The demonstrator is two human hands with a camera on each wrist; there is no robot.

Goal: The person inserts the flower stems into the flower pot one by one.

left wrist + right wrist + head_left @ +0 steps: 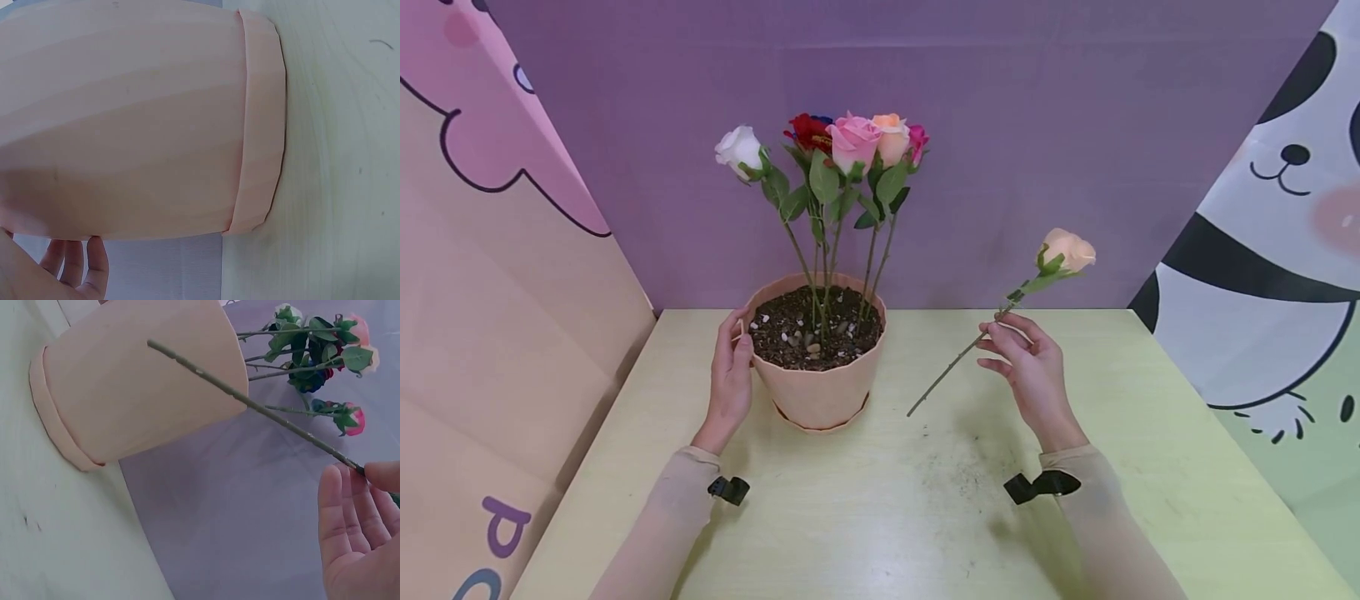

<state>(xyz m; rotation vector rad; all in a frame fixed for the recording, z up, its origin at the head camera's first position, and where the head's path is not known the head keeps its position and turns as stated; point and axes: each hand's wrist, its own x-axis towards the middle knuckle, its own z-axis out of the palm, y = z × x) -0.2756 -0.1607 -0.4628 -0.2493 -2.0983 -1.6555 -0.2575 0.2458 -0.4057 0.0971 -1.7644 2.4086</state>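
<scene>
A peach-coloured flowerpot (816, 392) filled with dark soil stands on the table, and several artificial roses rise from it. My left hand (730, 375) rests against the pot's left side near the rim. In the left wrist view its fingertips (95, 250) touch the pot wall (125, 137); the thumb is mostly hidden there. To the right of the pot, my right hand (1030, 367) pinches a pale peach rose (1066, 252) by its stem, just below the leaves. The stem (231, 390) slants down toward the pot, its bare lower end above the table. The bloom is outside the right wrist view.
Among the potted flowers are a white rose (741, 152), a pink rose (854, 143) and a red flower (810, 133). A saucer (820, 427) sits under the pot. Dark crumbs (955, 467) dot the pale table (865, 533). A purple backdrop (1045, 125) closes the far side.
</scene>
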